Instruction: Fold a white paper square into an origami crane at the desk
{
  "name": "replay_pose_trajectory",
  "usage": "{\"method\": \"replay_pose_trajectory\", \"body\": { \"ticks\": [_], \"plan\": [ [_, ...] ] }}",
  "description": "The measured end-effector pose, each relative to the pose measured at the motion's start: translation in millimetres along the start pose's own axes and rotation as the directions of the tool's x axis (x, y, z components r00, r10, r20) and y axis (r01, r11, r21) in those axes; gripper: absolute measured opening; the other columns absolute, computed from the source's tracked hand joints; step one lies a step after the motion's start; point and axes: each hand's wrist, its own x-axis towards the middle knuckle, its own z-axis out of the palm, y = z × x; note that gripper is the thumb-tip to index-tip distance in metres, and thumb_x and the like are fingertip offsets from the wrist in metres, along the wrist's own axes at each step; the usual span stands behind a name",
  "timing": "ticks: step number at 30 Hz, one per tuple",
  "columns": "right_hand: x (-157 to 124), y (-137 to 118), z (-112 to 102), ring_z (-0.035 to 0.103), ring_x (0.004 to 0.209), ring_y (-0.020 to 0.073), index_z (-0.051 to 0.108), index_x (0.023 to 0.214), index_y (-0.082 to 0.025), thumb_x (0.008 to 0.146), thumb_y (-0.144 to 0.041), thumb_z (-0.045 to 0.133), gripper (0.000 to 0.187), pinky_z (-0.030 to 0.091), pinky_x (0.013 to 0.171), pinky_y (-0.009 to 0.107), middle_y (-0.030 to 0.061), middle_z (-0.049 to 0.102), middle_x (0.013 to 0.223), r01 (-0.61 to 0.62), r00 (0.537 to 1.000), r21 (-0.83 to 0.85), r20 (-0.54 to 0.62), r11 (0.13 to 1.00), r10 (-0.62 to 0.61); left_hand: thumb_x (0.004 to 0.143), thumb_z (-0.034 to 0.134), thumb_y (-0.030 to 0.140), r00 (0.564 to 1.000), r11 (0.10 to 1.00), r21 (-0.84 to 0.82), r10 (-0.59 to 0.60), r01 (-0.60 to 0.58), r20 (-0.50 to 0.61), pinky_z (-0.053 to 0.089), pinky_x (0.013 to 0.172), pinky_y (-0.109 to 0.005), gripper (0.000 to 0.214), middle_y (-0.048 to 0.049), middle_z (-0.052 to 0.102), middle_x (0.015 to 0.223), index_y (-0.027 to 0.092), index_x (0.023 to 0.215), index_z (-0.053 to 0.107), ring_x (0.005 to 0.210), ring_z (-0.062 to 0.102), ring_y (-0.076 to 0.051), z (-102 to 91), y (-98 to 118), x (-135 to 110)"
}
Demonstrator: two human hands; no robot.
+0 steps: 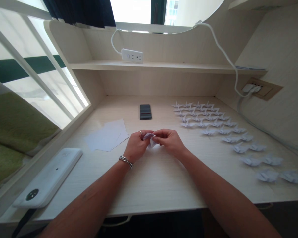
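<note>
A small piece of folded white paper is held between both hands above the middle of the desk. My left hand, wearing a ring and with a chain bracelet at the wrist, grips its left side, partly covering it. From the right, my right hand pinches the paper's other edge between thumb and fingers. Left of the hands lie several loose white paper sheets, overlapping. Rows of folded paper cranes stand on the right side of the desk.
A dark, blurred rectangular object lies behind the hands. At the left edge rests a long white device with a black strap. A power strip sits on the shelf; its white cable runs to the wall socket at right.
</note>
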Motion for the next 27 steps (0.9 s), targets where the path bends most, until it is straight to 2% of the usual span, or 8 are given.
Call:
{"method": "replay_pose_trajectory", "body": {
  "ticks": [6, 11, 16, 22, 27],
  "plan": [
    [-1, -1, -1, 0.067, 0.074, 0.0179, 0.073, 0.086, -0.015, 0.063, -0.030, 0.078, 0.028, 0.051, 0.071, 0.030, 0.0064, 0.073, 0.081, 0.055, 0.998, -0.077, -0.013, 0.995, -0.056, 0.074, 0.063, 0.022, 1.000, 1.000, -0.024, -0.007, 0.007, 0.016, 0.052, 0.075, -0.028, 0.026, -0.0082, 0.074, 0.094, 0.014, 0.098, 0.072, 0.085, 0.068, -0.020, -0.2, 4, -2],
    [-2, -3, -2, 0.068, 0.075, 0.0198, 0.074, 0.082, -0.015, 0.066, -0.025, 0.073, 0.019, 0.053, 0.073, 0.031, 0.0068, 0.074, 0.080, 0.084, 0.992, -0.218, -0.077, 0.972, -0.103, 0.070, 0.063, 0.016, 0.999, 0.999, -0.033, -0.039, 0.039, 0.011, 0.052, 0.081, -0.030, 0.028, -0.0090, 0.073, 0.100, 0.014, 0.096, 0.073, 0.091, 0.067, -0.021, 1.5, 11, -3],
    [-1, -4, -3, 0.069, 0.074, 0.0204, 0.074, 0.079, -0.016, 0.065, -0.021, 0.071, 0.016, 0.053, 0.071, 0.031, 0.0058, 0.074, 0.078, 0.045, 0.987, -0.233, -0.139, 0.972, -0.079, 0.069, 0.069, 0.025, 0.996, 0.995, -0.065, -0.078, 0.080, 0.038, 0.053, 0.066, -0.028, 0.037, -0.0098, 0.074, 0.090, 0.011, 0.103, 0.070, 0.072, 0.066, -0.018, 2.9, 10, -2],
    [-2, -2, -2, 0.069, 0.079, 0.0211, 0.076, 0.084, -0.017, 0.070, -0.025, 0.068, 0.018, 0.053, 0.074, 0.032, 0.0057, 0.075, 0.082, 0.070, 0.990, -0.245, -0.100, 0.967, -0.097, 0.070, 0.070, 0.029, 0.992, 0.987, -0.105, -0.124, 0.124, 0.014, 0.052, 0.059, -0.026, 0.035, -0.0080, 0.072, 0.079, 0.010, 0.099, 0.071, 0.062, 0.062, -0.014, 3.2, 8, -2],
    [-2, -1, 0, 0.069, 0.080, 0.0220, 0.076, 0.085, -0.018, 0.069, -0.026, 0.069, 0.020, 0.053, 0.074, 0.033, 0.0065, 0.075, 0.084, 0.062, 0.989, -0.244, -0.117, 0.968, -0.093, 0.069, 0.070, 0.030, 0.988, 0.977, -0.154, -0.151, 0.147, -0.014, 0.049, 0.053, -0.023, 0.034, -0.0065, 0.070, 0.073, 0.009, 0.096, 0.071, 0.059, 0.060, -0.012, 3.8, 8, -2]
  ]
}}
